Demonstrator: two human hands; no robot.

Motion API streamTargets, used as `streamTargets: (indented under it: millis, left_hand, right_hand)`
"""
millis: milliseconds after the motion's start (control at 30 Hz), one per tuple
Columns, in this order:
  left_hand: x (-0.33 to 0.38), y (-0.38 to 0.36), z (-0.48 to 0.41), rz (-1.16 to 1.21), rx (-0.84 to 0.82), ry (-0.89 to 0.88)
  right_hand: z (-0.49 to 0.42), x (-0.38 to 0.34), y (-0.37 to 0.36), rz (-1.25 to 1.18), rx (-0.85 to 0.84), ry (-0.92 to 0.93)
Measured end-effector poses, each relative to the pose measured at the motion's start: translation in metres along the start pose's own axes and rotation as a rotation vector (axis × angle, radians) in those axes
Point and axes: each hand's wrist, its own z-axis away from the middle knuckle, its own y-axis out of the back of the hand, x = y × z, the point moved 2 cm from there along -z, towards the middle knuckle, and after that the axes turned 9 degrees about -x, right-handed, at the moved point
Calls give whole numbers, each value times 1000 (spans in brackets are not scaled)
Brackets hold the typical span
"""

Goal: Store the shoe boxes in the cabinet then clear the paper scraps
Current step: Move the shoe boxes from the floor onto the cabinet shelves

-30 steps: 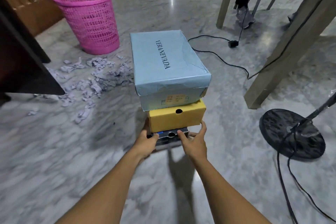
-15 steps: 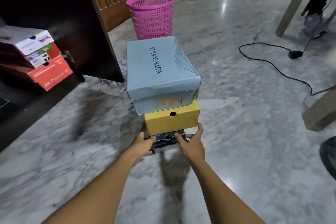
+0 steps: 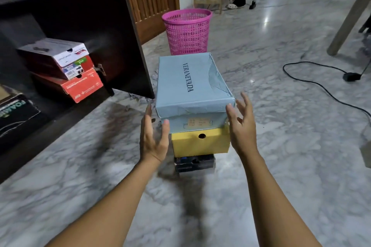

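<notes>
The blue shoe box is stacked on a yellow box and a black box on the floor, at 12 o'clock from both hands. Its long axis runs from 6 to 12 o'clock. The left hand and right hand are held wide and empty, one beside each long flank and equally near; contact cannot be confirmed. The open cabinet is located at 10 o'clock.

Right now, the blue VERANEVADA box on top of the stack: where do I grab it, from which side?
Take the blue box by its two long side walls, near the close end, left hand and right hand coming in from either side. It lies flat, long axis pointing away, wider than the yellow box beneath. Lid looks creased; grip low.
</notes>
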Motion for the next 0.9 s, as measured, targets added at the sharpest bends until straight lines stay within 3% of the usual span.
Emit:
streamTargets:
  millis: [100, 233, 300, 600, 733, 900]
  left_hand:
    - [36, 2, -20, 118, 36, 34]
    - [51, 2, -46, 264, -102, 325]
    - [48, 3, -50, 248, -151, 389]
    - [57, 12, -53, 285, -238, 263]
    - [73, 33, -51, 302, -133, 217]
    - [101, 82, -54, 286, 148, 110]
  right_hand:
    - [-14, -23, -5, -5, -79, 19]
    - [-21, -23, -7, -24, -141, -26]
    - [-22, -20, -7, -36, -153, -35]
    - [-26, -41, -8, -43, -221, 38]
    - [-32, -70, -15, -107, -265, 124]
    - [-49, -116, -51, -166, -370, 223]
